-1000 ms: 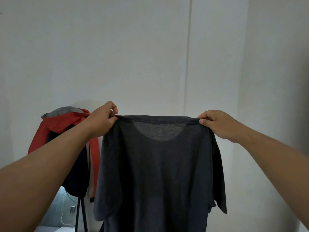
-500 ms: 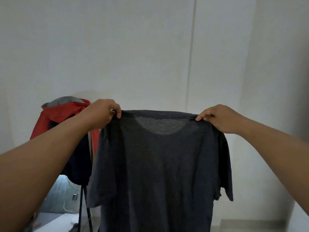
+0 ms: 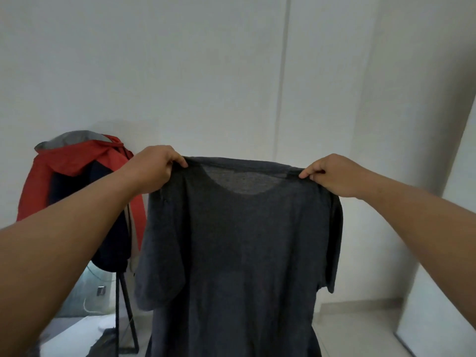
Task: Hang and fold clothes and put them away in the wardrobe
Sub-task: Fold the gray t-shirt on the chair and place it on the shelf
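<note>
Left hand [image 3: 154,168]: fingers curled tight round the left shoulder of the shirt, just right of the red jacket [image 3: 77,161].
Shirt [image 3: 239,248]: dark grey, short sleeves, round neck. It hangs flat and wide between the two hands, right of the red jacket and in front of the white wall [image 3: 206,73]. The bottom runs out of view.
Right hand [image 3: 332,173]: thumb and fingers pinch the right shoulder of the shirt, far right of the red jacket.
</note>
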